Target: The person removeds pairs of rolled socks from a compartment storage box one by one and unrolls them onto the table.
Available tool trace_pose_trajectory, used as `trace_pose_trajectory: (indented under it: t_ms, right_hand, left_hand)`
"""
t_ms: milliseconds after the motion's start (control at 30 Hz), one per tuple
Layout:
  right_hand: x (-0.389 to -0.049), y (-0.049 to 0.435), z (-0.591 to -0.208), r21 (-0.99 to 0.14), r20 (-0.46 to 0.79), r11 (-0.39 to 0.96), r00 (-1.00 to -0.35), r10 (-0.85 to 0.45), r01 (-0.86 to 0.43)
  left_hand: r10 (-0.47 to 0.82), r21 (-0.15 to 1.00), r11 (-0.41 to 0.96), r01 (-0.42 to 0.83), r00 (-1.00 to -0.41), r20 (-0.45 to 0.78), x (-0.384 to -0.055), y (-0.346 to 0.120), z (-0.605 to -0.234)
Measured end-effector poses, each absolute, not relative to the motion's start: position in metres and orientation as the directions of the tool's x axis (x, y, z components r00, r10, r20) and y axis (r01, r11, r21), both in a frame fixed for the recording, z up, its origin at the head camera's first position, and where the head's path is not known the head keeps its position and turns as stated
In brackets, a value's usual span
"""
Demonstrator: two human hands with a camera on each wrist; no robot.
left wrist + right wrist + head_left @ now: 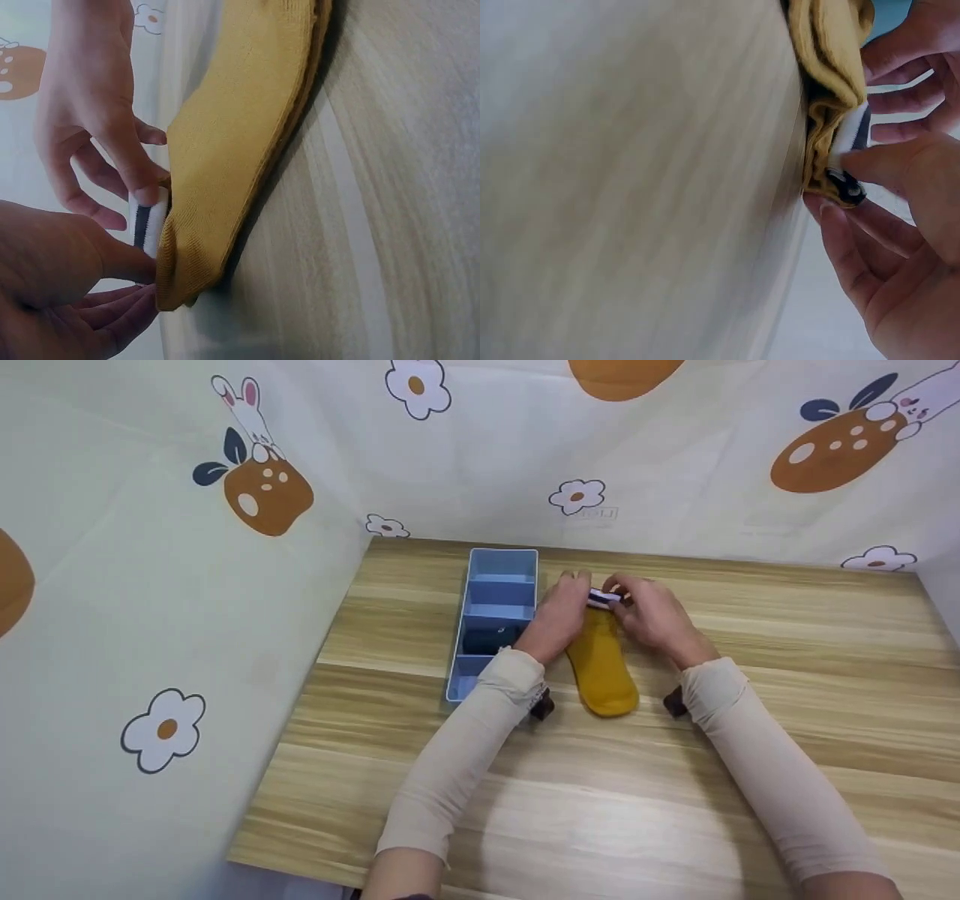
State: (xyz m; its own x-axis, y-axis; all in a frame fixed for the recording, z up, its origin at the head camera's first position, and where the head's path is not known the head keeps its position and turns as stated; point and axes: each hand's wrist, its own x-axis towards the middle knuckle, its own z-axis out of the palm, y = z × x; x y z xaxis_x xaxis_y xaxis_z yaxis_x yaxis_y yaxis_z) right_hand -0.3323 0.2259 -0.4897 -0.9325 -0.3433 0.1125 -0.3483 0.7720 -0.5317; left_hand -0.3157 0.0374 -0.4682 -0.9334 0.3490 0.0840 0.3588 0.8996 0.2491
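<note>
A mustard-yellow sock (604, 675) lies flat on the wooden table, its toe toward me and its layers stacked in the left wrist view. At its far end shows a white band (148, 229) with a dark stripe. The right hand (656, 611) pinches this band, thumb on the stripe. From the other side the left hand (559, 611) grips the same end, its thumb against the yellow knit in the left wrist view. Folds of yellow fabric bunch beneath the band in the right wrist view. Some of the left fingers are hidden behind the sock there.
Left of the sock stands a light-blue divided box (502, 551) with several compartments. One compartment holds a dark navy bundle (487, 640). The left forearm passes over the box's near corner. Patterned sheets (480, 472) border the table at the back and left.
</note>
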Motion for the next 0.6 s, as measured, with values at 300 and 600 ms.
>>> trace_pose_trajectory:
  t_ms: [300, 600]
  right_hand:
    - [-0.336, 0.227, -0.493, -0.488, 0.12, 0.795, -0.93, -0.348, -0.36]
    - [-0.344, 0.228, -0.491, -0.47, 0.104, 0.822, -0.945, -0.31, -0.322]
  left_hand:
    - [0.346, 0.201, 0.917, 0.346, -0.938, 0.033, -0.317, 0.04, -0.465]
    - [0.366, 0.188, 0.913, 0.363, -0.931, 0.021, -0.317, 0.039, -0.468]
